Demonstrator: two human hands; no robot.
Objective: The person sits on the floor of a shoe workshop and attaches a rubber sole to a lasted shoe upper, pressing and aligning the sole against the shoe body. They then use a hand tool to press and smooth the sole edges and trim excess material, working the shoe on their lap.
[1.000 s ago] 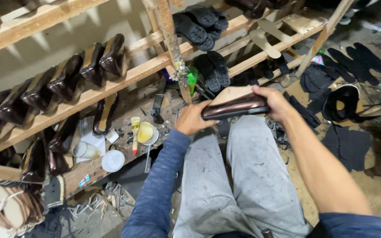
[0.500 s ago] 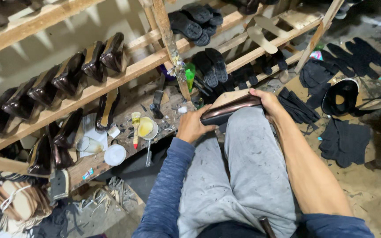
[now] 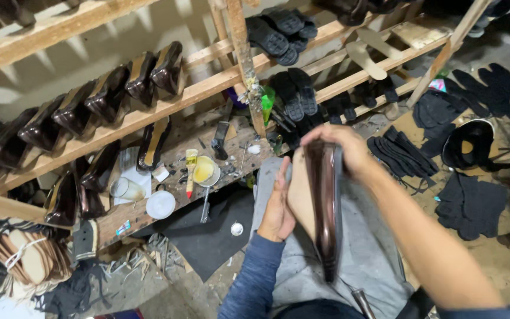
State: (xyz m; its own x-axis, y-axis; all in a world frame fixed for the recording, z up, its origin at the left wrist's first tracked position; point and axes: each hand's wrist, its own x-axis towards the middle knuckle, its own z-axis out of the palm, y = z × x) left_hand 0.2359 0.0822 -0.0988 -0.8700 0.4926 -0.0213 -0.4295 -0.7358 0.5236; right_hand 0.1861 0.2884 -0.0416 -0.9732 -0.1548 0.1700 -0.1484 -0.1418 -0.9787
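A glossy dark brown shoe (image 3: 324,201) with a tan insole side stands on end over my lap, toe pointing toward me. My right hand (image 3: 340,147) grips its far end from above. My left hand (image 3: 277,207) lies flat against the shoe's tan left side, fingers together. My grey trousers (image 3: 361,254) show beneath it.
A wooden rack (image 3: 202,88) holds rows of dark shoes (image 3: 101,100) and black soles (image 3: 284,29). On the low shelf are a yellow glue pot (image 3: 205,170) with a brush, a white lid (image 3: 160,204) and tools. Black cut pieces (image 3: 470,204) lie on the floor at right.
The shoe lay crosswise over my knees before; now it has been turned lengthwise and upright. My left hand has moved from its end to its side.
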